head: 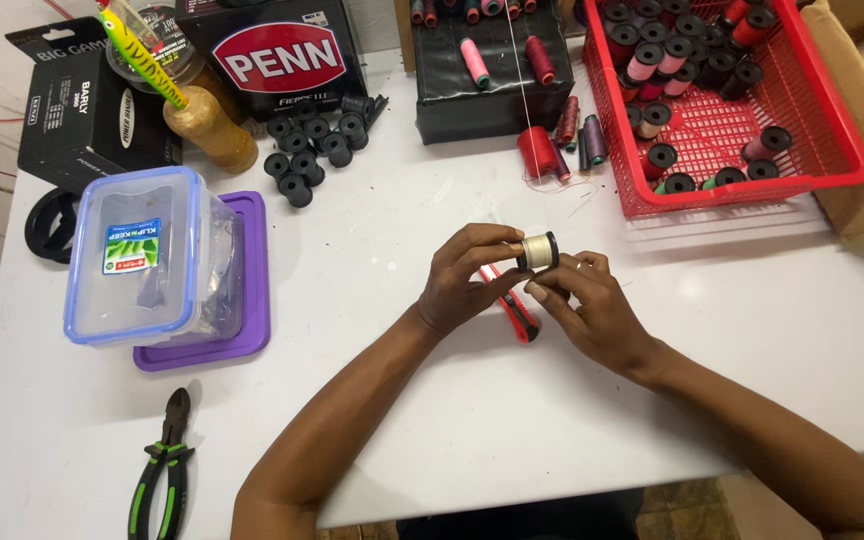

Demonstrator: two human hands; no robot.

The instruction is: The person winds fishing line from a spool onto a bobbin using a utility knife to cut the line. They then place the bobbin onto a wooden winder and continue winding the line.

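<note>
A small black spool wound with pale thread (539, 251) is pinched between both hands above the white table (372, 230). My left hand (467, 276) grips it from the left with thumb and fingers. My right hand (589, 305) touches it from the right and below. A thin thread line runs from the spool area up toward the black box at the back. Under my hands lies a red utility knife (520, 320), partly hidden.
A red basket (832, 110) of spools stands at back right. Loose black spools (307, 145) and a red spool (537, 152) lie behind. A clear lidded container (137, 255) sits on a purple lid at left. Green-handled pliers (162, 465) lie near the front edge.
</note>
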